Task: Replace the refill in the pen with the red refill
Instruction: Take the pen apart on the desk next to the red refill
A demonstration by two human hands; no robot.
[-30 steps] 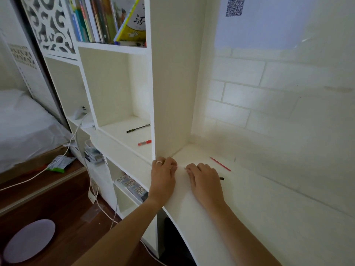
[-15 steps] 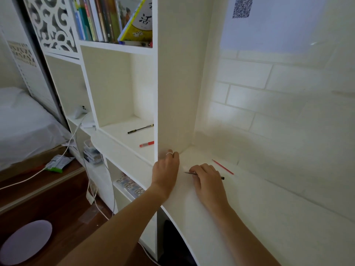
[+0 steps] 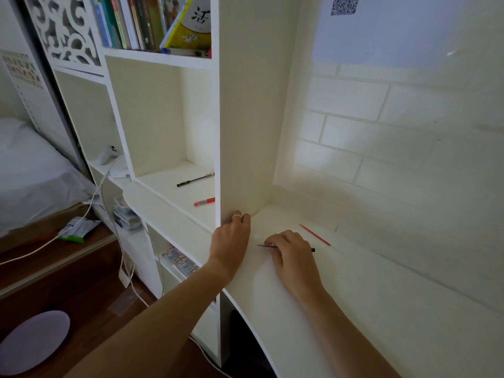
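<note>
A thin black pen lies on the white desk, its tip pointing left and its black end showing to the right of my right hand. That hand rests on the pen with its fingers curled over the middle, hiding most of the barrel. The red refill lies loose on the desk just beyond and to the right of that hand. My left hand, with a ring on one finger, rests flat at the desk's left edge against the shelf divider, holding nothing.
In the shelf compartment to the left lie a black pen and a red pen. Books stand on the shelf above. A white cable hangs down at left. The tiled wall closes off the desk's far side.
My left hand has slid away from the right one to the divider's foot. My right hand has curled over the pen, whose tip now shows at its left.
</note>
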